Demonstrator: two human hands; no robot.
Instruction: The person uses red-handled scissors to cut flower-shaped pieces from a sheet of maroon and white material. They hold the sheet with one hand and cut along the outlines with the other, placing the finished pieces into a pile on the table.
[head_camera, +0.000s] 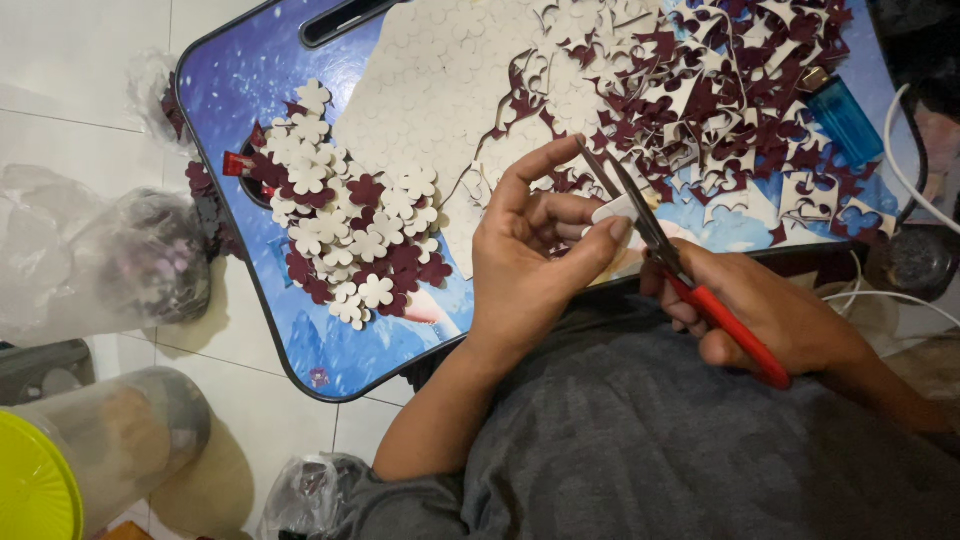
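My left hand (530, 255) pinches a small white foam cut-out piece (612, 210) between thumb and fingers. My right hand (770, 315) grips red-handled scissors (690, 280), whose blades point up and left across the piece. Both hands hover over the near edge of a blue lap table (250, 80). A pile of white and maroon flower cut-outs (350, 235) lies on the table to the left of my left hand. A white sheet stamped with flower outlines (430, 90) lies behind my hands.
A heap of maroon and white offcuts (720, 100) covers the table's right side, with a blue lighter (845, 115) beside it. Clear plastic bags (120, 255) and a jar with a yellow-green lid (60, 460) sit on the tiled floor at left. White cables (905, 170) run at right.
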